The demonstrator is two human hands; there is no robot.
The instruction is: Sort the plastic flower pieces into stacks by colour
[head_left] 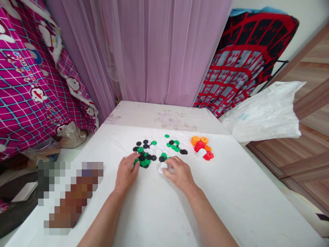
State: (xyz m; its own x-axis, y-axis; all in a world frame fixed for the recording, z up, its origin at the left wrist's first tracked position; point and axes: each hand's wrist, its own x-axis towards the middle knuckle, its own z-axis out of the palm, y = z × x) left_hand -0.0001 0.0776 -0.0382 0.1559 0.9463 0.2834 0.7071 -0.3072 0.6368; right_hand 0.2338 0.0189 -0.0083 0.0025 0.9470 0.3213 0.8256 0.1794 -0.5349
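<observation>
My right hand [180, 173] pinches a white snowflake disc piece [162, 167] between thumb and fingers, low over the near side of the scattered discs. Just beyond those fingertips lie a black disc [161, 159] and a green one [164, 155]. My left hand [128, 171] has its fingers apart, the tips touching the left edge of a pile of green discs [145, 162] and black ones. Behind both hands, white discs [156, 146] blend into the white tabletop. Farther right is a cluster of orange discs [195, 140] and red discs [199, 146], with a white piece [202, 153] on it.
A white cloth covers the table [231, 192]. Its far strip [144, 115] has a floral print, with a purple curtain [159, 51] behind. At right hangs a white plastic bag [264, 113] by the table edge. A blurred-out patch [74, 195] covers something at left.
</observation>
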